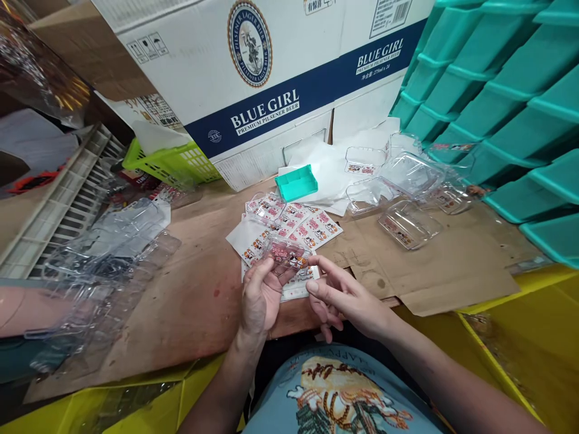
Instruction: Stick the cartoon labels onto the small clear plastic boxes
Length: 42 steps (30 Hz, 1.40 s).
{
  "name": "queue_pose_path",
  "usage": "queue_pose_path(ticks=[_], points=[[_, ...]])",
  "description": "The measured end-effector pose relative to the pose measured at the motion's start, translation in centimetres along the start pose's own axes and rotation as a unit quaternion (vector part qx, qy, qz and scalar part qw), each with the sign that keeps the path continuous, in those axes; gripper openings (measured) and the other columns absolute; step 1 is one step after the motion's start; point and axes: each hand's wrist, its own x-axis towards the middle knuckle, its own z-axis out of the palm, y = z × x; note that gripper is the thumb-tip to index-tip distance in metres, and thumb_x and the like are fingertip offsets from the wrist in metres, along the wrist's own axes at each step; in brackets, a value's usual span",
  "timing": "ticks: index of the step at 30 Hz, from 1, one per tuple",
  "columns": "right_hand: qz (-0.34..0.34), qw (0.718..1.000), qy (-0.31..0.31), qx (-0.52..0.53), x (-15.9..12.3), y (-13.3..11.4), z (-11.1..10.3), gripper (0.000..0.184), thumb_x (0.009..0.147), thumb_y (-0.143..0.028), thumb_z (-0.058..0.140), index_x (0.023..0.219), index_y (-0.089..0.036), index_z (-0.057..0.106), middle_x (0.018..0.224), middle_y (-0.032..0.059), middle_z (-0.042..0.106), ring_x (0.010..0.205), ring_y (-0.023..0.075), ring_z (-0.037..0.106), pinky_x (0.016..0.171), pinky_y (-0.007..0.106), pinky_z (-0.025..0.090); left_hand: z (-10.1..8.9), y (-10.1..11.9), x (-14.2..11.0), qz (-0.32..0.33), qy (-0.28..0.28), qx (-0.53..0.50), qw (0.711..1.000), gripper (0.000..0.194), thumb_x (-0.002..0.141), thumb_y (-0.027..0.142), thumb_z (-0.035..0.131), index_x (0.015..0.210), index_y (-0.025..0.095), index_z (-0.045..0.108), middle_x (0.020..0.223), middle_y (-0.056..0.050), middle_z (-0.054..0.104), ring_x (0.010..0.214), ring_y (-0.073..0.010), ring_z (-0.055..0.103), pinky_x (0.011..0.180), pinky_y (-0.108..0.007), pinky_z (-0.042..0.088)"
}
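My left hand [262,296] grips a small clear plastic case [286,254] that bears a pink and cartoon-cat sticker. At the case's right edge is my right hand [338,294], thumb and forefinger parted around the corner; whether a fingertip touches it I cannot tell. Under and behind the case, sheets of cat stickers [319,230] lie fanned out on the cardboard-covered table. Another clear plastic piece [266,208] rests on those sheets. Just beyond them sits a small turquoise tray [297,183].
Several clear cases, one a stickered case [409,224], lie at the right. Loose clear plastic parts [108,253] are heaped at the left. A beer carton [280,72] stands at the back, with a green basket [174,160] beside it. Stacked turquoise bins [502,114] rise at the right; yellow bins [525,337] flank the table's front.
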Motion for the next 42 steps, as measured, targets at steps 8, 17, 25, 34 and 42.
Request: queue_pose_path(ticks=[8, 17, 25, 34, 42], points=[[-0.005, 0.999, 0.020, -0.025, 0.5, -0.1, 0.1, 0.046, 0.091, -0.052, 0.057, 0.120, -0.021, 0.040, 0.051, -0.0099, 0.054, 0.033, 0.0073, 0.045, 0.032, 0.013, 0.033, -0.1, 0.6, 1.3, -0.084, 0.062, -0.039, 0.994, 0.031, 0.095, 0.040, 0.055, 0.103, 0.015, 0.072, 0.100, -0.008, 0.077, 0.088, -0.0186, 0.074, 0.085, -0.034, 0.059], [-0.139, 0.961, 0.159, -0.179, 2.0, 0.7, -0.6, 0.028, 0.090, -0.045, 0.062, 0.087, -0.017, 0.060, 0.060, -0.0046, 0.050, 0.045, 0.0069, 0.044, 0.042, 0.018, 0.036, 0.7, -0.1, 1.0, -0.041, 0.049, -0.028, 0.998, 0.019, 0.092, 0.026, 0.061, 0.106, 0.017, 0.070, 0.106, -0.006, 0.076, 0.096, -0.0186, 0.073, 0.093, -0.035, 0.056], [-0.234, 0.869, 0.221, -0.376, 3.0, 0.5, -1.6, 0.023, 0.093, -0.029, 0.056, 0.075, -0.017, 0.063, 0.058, -0.0011, 0.053, 0.051, 0.0105, 0.046, 0.050, 0.024, 0.035, 0.6, -0.2, 1.9, -0.146, 0.024, -0.088, 0.985, 0.026, 0.098, 0.032, 0.050, 0.105, 0.016, 0.070, 0.104, -0.007, 0.076, 0.093, -0.0179, 0.072, 0.096, -0.041, 0.055], [-0.303, 0.869, 0.172, -0.351, -0.6, -0.4, 1.3, 0.016, 0.094, -0.028, 0.055, 0.090, -0.020, 0.069, 0.065, 0.0028, 0.059, 0.056, 0.0149, 0.054, 0.054, 0.027, 0.045, 1.3, -0.4, 1.9, -0.037, 0.077, -0.085, 0.993, 0.020, 0.096, 0.029, 0.055, 0.097, 0.016, 0.071, 0.106, -0.007, 0.076, 0.107, -0.0237, 0.069, 0.101, -0.044, 0.053], [-0.120, 0.979, 0.160, 0.025, 2.2, -0.2, -0.7, 0.028, 0.083, -0.043, 0.073, 0.078, -0.018, 0.063, 0.048, -0.0095, 0.035, 0.041, 0.0059, 0.028, 0.040, 0.025, 0.051, 1.9, -0.8, 1.2, -0.039, 0.056, -0.076, 0.995, 0.022, 0.096, 0.030, 0.056, 0.106, 0.018, 0.071, 0.113, -0.006, 0.074, 0.104, -0.0204, 0.070, 0.090, -0.031, 0.057]])
